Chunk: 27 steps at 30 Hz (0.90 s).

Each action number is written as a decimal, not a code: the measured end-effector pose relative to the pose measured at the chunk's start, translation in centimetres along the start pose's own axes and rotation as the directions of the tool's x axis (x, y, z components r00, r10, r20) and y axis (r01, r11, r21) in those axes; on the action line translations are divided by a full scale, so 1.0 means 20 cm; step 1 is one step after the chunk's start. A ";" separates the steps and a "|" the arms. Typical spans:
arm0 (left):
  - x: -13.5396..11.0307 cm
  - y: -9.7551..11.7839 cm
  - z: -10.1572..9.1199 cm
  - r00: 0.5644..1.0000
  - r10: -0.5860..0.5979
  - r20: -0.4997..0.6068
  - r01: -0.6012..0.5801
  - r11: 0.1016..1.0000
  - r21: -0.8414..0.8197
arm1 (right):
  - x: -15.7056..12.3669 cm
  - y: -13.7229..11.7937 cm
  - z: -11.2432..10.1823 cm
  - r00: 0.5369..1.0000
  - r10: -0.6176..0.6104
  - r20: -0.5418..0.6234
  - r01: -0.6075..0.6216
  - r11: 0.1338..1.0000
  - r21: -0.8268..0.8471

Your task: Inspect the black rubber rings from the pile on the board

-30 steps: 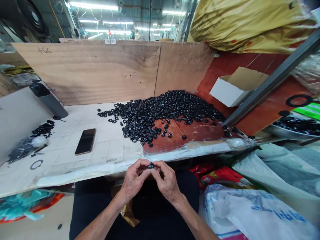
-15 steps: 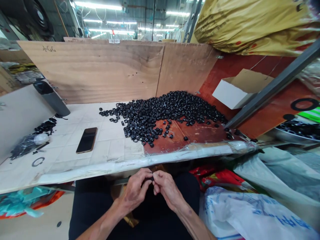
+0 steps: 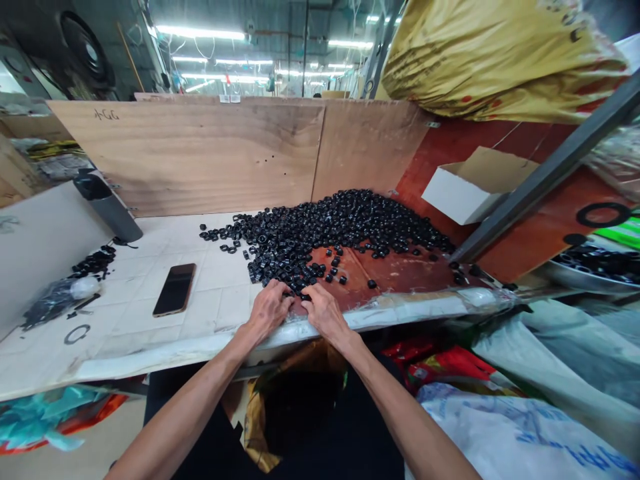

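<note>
In the head view, my 2 hands are forward of where they were 0.5 seconds ago. Then they met over my lap; now they are apart, at the near fringe of the heap of small, shiny black ring-shaped pieces, apparently plastic (image 3: 340, 223). My left hand (image 3: 271, 308) has its fingers curled down at that fringe; whether they grasp a piece, I cannot tell. My right hand (image 3: 324, 312) has thumb and fingertips bent close to a dark bit, and I cannot tell whether they pinch it or only touch it. The heap lies just beyond both sets of fingers, spreading away and to the right. The piece I held 1 second ago I cannot pick out.

With my hands lifted off my lap, the crumpled yellow-brown bag with a dark open mouth (image 3: 256, 427) shows below my fingers. I judge the work has passed from handling 1 piece to reaching among many. The black rectangular phone (image 3: 175, 289) lies left of my left fingers, unmoved.
</note>
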<state>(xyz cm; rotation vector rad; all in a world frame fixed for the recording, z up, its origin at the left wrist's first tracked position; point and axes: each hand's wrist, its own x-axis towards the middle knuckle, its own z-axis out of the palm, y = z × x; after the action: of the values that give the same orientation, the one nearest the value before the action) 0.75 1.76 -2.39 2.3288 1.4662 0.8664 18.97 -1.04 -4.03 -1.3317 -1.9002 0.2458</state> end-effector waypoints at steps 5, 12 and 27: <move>-0.01 -0.02 0.02 0.994 0.103 0.043 -0.103 0.995 0.003 | -0.03 0.04 0.03 0.997 0.050 -0.059 -0.044 0.994 0.101; -0.02 0.00 0.02 1.000 -0.013 0.024 0.020 0.945 -0.328 | -0.03 0.04 -0.01 0.968 0.243 -0.059 -0.186 0.858 0.479; -0.05 0.04 -0.04 0.996 0.088 0.033 -0.062 0.879 -0.474 | -0.08 -0.01 -0.02 0.968 0.230 -0.097 -0.119 0.767 0.631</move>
<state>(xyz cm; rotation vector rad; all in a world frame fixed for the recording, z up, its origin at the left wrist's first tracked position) 0.59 0.37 -1.68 2.0279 1.0025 1.0372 19.31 -2.71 -4.36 -1.0218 -1.3636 0.7645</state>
